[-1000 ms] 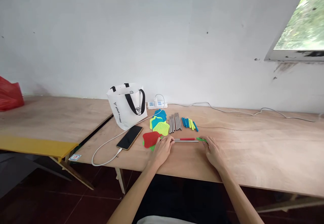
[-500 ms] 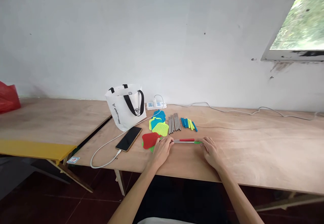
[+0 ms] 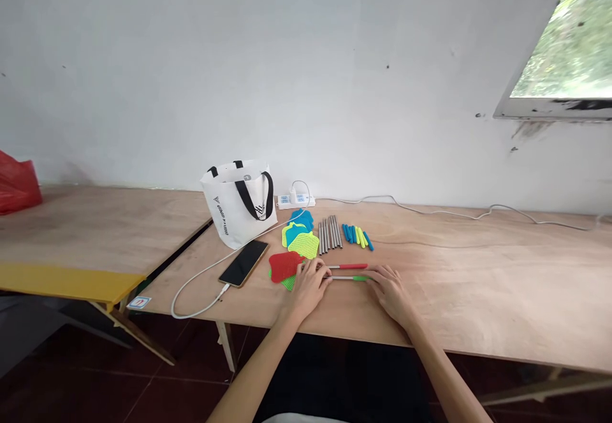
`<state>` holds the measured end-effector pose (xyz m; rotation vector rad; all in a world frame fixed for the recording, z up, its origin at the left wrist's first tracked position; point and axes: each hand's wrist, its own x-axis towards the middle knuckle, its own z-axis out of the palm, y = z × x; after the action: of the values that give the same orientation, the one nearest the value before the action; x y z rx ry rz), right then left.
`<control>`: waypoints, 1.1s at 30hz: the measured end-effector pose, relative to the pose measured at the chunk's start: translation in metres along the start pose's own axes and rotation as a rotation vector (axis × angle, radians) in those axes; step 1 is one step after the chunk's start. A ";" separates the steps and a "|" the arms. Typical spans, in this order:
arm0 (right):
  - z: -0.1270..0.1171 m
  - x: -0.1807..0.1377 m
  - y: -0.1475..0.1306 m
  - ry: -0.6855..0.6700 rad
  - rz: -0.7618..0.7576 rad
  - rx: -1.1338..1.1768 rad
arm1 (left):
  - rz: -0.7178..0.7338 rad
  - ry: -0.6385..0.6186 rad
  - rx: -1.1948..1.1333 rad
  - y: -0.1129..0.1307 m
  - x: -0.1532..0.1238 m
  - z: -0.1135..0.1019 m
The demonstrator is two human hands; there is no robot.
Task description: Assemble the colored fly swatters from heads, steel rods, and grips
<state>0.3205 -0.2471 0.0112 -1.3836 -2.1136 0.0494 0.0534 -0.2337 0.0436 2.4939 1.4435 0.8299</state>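
Observation:
My left hand (image 3: 308,285) rests on the wooden table (image 3: 478,295), fingers curled around the near end of a thin metal rod with a green handle (image 3: 348,278), beside a green mesh swatter head (image 3: 287,281). My right hand (image 3: 389,288) pinches the green handle end of that same rod. A red swatter (image 3: 287,264) with a red-handled rod (image 3: 348,266) lies just behind. Farther back lie yellow and blue mesh heads (image 3: 302,239), a row of metal rods (image 3: 329,232) and several blue and yellow handles (image 3: 356,234).
A white tote bag (image 3: 240,203) stands at the back left, a phone (image 3: 244,262) on a white charging cable (image 3: 191,286) lies in front of it. A power strip (image 3: 296,201) sits by the wall. A second table (image 3: 86,238) with a red bag (image 3: 16,181) is to the left.
The green-handled rod has come nearer to me and its handle has slid left toward my left hand. My right hand has followed it leftward.

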 end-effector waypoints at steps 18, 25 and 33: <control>0.004 0.000 0.006 0.021 0.038 -0.078 | 0.089 0.031 -0.139 0.002 -0.001 -0.002; 0.002 0.000 0.001 0.054 0.016 -0.048 | 0.087 -0.138 -0.162 0.007 -0.004 -0.004; -0.005 -0.001 -0.017 -0.065 0.091 0.087 | 0.089 -0.130 -0.104 0.008 -0.003 -0.004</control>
<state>0.3093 -0.2568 0.0206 -1.4433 -2.0741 0.2226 0.0563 -0.2413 0.0484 2.4984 1.2243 0.7226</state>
